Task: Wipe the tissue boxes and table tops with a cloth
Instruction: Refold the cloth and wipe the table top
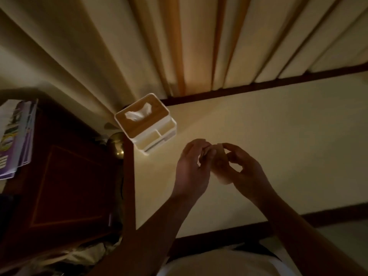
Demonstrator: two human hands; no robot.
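A white tissue box with a wooden lid and a tissue sticking out stands at the far left corner of the cream table top. Its front has small open compartments. Above the table's middle, my left hand and my right hand meet and hold a small pale cloth between them. Fingers of both hands pinch it, and the cloth hangs down a little between the palms. Both hands are to the right of and nearer than the tissue box, not touching it.
Pleated curtains hang behind the table. A dark wooden cabinet stands to the left, with a stack of magazines on it. A brass round object sits between cabinet and table. The table has a dark wooden edge.
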